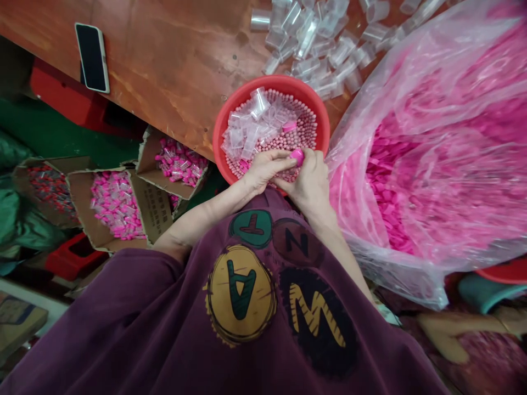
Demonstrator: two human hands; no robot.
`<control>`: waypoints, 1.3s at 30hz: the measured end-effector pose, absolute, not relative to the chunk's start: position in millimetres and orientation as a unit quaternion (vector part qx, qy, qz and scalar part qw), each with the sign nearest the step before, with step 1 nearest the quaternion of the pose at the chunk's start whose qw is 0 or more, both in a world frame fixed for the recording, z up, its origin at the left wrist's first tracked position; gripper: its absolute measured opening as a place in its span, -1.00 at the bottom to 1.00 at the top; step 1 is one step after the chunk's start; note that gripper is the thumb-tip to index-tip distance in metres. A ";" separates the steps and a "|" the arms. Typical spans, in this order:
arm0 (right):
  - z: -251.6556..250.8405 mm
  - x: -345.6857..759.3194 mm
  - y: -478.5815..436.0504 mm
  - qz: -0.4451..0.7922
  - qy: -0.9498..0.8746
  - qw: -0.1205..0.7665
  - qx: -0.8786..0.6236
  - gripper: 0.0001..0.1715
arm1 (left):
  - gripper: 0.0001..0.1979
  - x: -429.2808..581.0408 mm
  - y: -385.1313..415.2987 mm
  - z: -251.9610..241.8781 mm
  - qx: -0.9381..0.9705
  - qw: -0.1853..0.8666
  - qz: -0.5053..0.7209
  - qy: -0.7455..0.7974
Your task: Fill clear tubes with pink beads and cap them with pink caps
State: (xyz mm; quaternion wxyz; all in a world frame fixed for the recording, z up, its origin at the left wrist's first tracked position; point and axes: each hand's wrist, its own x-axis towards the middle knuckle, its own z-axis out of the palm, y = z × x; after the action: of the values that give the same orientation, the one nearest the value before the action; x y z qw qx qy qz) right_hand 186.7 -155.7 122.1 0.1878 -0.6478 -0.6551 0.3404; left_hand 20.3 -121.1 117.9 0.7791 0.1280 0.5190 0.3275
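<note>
Both my hands meet over the near side of a red bowl (323, 118). My right hand (312, 178) is closed, with a bright pink cap (297, 157) at its fingertips. Reaching in from the left, my left hand (263, 169) has its thumb and fingers pressed together, with the thumb tip against the cap; whatever else they pinch is hidden. Inside the bowl are small pink beads (307, 129) and a heap of clear plastic tubes (249, 129). Another pink cap (289, 127) lies among them.
Loose clear tubes (307, 38) spread over the wooden table (173, 60) behind the bowl. A phone (91, 57) lies at left. A large plastic bag (461, 137) of pink pieces stands right. Cardboard boxes (154, 211) hold pink-capped tubes. Another person's arm (447, 334) shows lower right.
</note>
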 end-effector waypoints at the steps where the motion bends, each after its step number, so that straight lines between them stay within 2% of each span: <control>1: 117.6 183.9 -154.8 0.337 -0.656 0.174 -0.653 -0.06 | -0.81 22.0 -122.9 115.9 0.122 0.778 0.329 0.521; 5: 100.5 178.5 -153.4 0.325 -0.668 0.162 -0.649 -0.30 | -0.86 27.0 -130.8 106.6 0.095 0.764 0.327 0.548; 11: 86.0 178.5 -155.3 0.287 -0.698 0.106 -0.648 -0.36 | -0.85 29.2 -132.1 105.2 0.067 0.760 0.307 0.569; 17: 68.1 162.2 -162.4 0.320 -0.674 0.047 -0.665 -0.42 | -0.60 29.3 -128.8 110.3 0.016 0.728 0.244 0.640; 21: 57.2 155.7 -162.6 0.355 -0.668 0.025 -0.653 -0.35 | -0.64 19.2 -127.1 99.0 0.047 0.721 0.232 0.651; 24: 44.7 168.9 -147.4 0.351 -0.660 0.103 -0.656 -0.18 | -0.66 -9.3 -121.5 88.3 0.139 0.684 0.243 0.673; 27: 33.9 193.8 -124.3 0.312 -0.642 0.211 -0.668 0.04 | -0.75 -50.4 -118.5 82.8 0.299 0.581 0.254 0.712; 29: 32.6 203.1 -113.3 0.274 -0.645 0.224 -0.677 0.11 | -0.79 -72.1 -120.9 82.2 0.396 0.528 0.230 0.715; 31: 36.0 195.6 -109.8 0.263 -0.652 0.183 -0.687 -0.03 | -0.78 -81.6 -126.1 82.2 0.468 0.501 0.175 0.707; 34: 41.9 153.1 -113.7 0.334 -0.677 0.063 -0.652 -0.37 | -0.76 -74.9 -134.1 80.6 0.518 0.478 0.099 0.702; 36: 41.9 119.1 -116.1 0.384 -0.695 0.004 -0.608 -0.40 | -0.74 -65.6 -137.2 78.5 0.525 0.470 0.074 0.706; 39: 36.9 93.5 -115.1 0.411 -0.704 -0.005 -0.580 -0.36 | -0.70 -58.7 -137.8 74.7 0.523 0.458 0.068 0.715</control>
State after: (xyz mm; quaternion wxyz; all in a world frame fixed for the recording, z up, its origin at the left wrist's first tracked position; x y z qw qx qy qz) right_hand 93.5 -115.1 36.9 -0.0053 -0.5798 -0.7035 0.4109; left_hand -58.7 -137.8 74.7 0.4579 0.5235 0.7153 0.0683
